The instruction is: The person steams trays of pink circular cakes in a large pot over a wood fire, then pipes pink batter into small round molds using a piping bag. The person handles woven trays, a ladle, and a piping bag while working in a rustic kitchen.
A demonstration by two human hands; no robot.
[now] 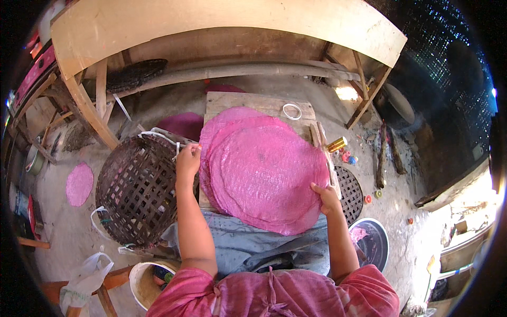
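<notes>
A stack of thin, round pink sheets (264, 169) with uneven edges lies over a wooden board (227, 100) in front of me, its lower part over grey-blue cloth (237, 248). My left hand (187, 161) has its fingertips pinched at the stack's upper left edge, beside a dark woven basket (132, 195) with white straps. My right hand (325, 198) grips the stack's lower right edge, thumb on top and fingers mostly hidden beneath. A white ring (292, 110) rests on the board above the stack, and a yellow cylinder (336, 144) is at the board's right.
A pale wooden table (227, 16) spans the back. At right are a round perforated mat (351, 195), a basin (375, 245), sticks (383, 158) and a dark pot (396, 105). A bucket (142, 285) and plastic bag (87, 277) are lower left. A loose pink sheet (79, 183) lies left.
</notes>
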